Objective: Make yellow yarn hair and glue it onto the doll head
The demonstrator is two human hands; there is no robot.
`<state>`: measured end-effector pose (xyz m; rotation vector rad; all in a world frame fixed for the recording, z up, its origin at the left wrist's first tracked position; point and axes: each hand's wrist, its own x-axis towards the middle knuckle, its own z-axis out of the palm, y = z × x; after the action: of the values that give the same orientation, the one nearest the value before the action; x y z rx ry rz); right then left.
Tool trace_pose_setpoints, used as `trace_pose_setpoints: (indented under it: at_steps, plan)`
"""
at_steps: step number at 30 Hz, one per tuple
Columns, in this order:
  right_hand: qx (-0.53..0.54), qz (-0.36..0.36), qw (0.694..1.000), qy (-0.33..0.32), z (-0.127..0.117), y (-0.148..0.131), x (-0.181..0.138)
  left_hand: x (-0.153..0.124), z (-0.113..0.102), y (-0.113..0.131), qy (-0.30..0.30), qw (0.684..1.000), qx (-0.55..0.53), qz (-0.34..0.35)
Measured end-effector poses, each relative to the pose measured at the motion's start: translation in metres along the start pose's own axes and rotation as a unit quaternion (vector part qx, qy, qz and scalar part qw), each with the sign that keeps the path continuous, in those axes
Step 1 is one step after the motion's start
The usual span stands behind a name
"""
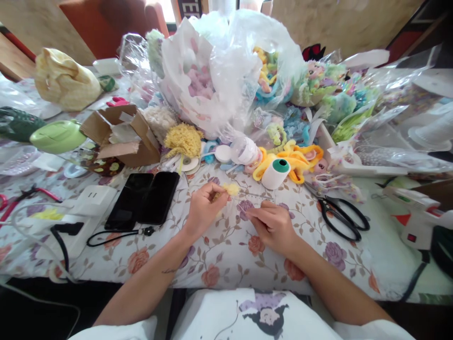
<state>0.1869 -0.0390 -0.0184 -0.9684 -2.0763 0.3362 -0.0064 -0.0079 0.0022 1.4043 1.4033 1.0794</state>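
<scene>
My left hand [204, 206] pinches a small fluffy yellow pompom [231, 189] just above the floral tablecloth [226, 255]. My right hand [272, 223] rests a little to the right, its fingers pressed together near a thin pale thread [253, 195] that runs from the pompom; what it grips is too small to make out. A white thread spool with a green core [276, 173] stands just beyond both hands.
Two black phones [143, 197] lie left of my hands, beside a white power strip [83, 203]. Black scissors [341, 217] and a glue gun [417, 215] sit at the right. Plastic bags of plush craft pieces [226, 71], an open cardboard box [122, 134] and a yellow pompom [183, 140] crowd the back.
</scene>
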Motion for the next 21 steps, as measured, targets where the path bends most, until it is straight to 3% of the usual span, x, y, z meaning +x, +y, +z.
trace_pose_setpoints:
  at_steps: [8, 10, 12, 15, 21]
  plan:
    - [-0.038, 0.005, 0.996, -0.080, 0.002, 0.000, 0.005, -0.001, -0.001, 0.008, 0.019, 0.999, -0.030, -0.024]
    - [-0.039, 0.035, 0.997, -0.048, -0.001, -0.001, 0.009, -0.002, -0.002, 0.006, 0.023, 1.000, 0.004, -0.002]
    - [-0.028, 0.072, 0.997, 0.030, -0.006, -0.002, 0.012, -0.004, -0.001, 0.002, 0.014, 0.996, 0.079, 0.045]
    - [-0.028, 0.072, 0.992, 0.100, -0.009, -0.002, 0.015, -0.008, 0.003, -0.005, -0.035, 0.973, 0.192, 0.122]
    - [-0.095, -0.010, 0.993, 0.063, -0.001, 0.002, 0.010, -0.011, 0.008, -0.011, -0.074, 0.957, 0.231, 0.162]
